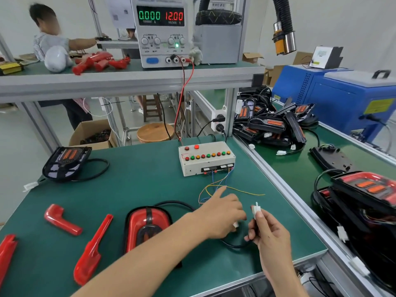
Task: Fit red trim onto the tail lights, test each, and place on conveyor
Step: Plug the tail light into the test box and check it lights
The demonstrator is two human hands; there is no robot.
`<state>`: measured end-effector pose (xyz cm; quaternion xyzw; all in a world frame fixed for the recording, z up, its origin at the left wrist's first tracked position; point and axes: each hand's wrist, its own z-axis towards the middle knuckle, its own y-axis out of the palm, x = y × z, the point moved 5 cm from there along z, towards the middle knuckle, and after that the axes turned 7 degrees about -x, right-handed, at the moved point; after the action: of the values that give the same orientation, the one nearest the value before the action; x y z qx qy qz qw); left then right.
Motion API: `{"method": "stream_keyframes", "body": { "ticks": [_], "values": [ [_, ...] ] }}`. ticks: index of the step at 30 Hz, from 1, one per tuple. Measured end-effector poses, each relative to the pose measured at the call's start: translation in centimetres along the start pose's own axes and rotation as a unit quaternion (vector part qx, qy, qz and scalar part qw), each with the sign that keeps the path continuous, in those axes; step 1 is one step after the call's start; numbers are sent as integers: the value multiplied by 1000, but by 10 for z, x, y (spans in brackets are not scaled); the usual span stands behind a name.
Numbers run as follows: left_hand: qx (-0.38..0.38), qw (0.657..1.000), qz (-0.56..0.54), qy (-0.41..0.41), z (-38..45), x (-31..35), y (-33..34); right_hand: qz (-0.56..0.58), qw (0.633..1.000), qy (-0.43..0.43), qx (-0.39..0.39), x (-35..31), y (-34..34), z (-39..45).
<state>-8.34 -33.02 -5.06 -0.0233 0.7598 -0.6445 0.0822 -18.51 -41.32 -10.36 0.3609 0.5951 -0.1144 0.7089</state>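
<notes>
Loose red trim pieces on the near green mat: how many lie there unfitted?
3: a pipe-shaped piece at left, a long piece beside the trimmed tail light, and one cut off by the left edge.

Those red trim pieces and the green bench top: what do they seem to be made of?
Red trim pieces: probably moulded plastic, glossy, with bright highlights along smooth curves. Green bench top: likely a rubber or vinyl mat, matte, with no glare and a thin edge over the metal frame.

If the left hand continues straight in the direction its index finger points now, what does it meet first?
Most likely the loose coloured wires just beyond the left hand, and after them the white test box. The fingertip seems already very near the wires, though depth is hard to judge from this single view.
</notes>
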Motion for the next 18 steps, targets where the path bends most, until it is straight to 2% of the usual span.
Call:
{"method": "stream_keyframes", "body": {
  "ticks": [3,5,7,8,13,18],
  "values": [
    [-12,1000,3,-5,6,-5,4,-6,1000,2,0,2,-1,0],
    [21,994,-108,-21,5,-15,-3,-9,1000,3,-1,3,-1,1],
    [68,961,-265,-41,-1,-30,-14,-22,1000,3,-9,4,0,2],
    [87,947,-306,-40,-4,-35,-20,-34,999,3,-17,4,1,3],
    [118,942,-314,-14,-13,-45,-33,-67,997,6,-46,-1,8,10],
    [109,939,-327,6,-16,-41,-33,-116,989,-10,-87,-9,16,11]
  ]
}}
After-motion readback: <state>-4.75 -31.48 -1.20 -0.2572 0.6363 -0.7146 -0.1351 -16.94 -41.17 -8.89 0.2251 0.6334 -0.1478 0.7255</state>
